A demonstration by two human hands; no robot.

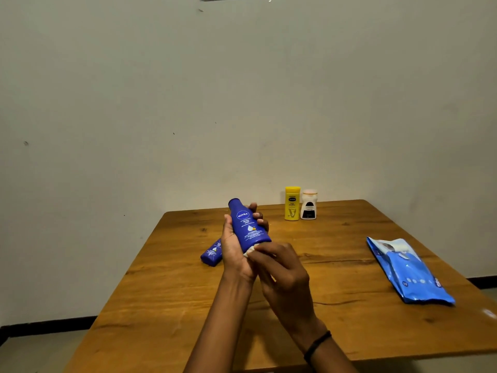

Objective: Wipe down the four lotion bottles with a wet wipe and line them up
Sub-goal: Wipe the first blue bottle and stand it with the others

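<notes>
My left hand (234, 251) grips a tall dark blue lotion bottle (248, 226), held above the table with its cap end up and tilted left. My right hand (279, 267) pinches a white wet wipe (251, 250) against the bottle's lower end. A second, smaller blue bottle (211, 254) lies on its side on the table, partly hidden behind my left hand. A yellow bottle (292, 203) and a white bottle (308, 204) stand upright side by side near the table's far edge.
A blue wet wipe pack (408, 270) lies flat at the right of the wooden table (336, 313). A pale wall rises behind the table. Floor shows past the table's left and right edges.
</notes>
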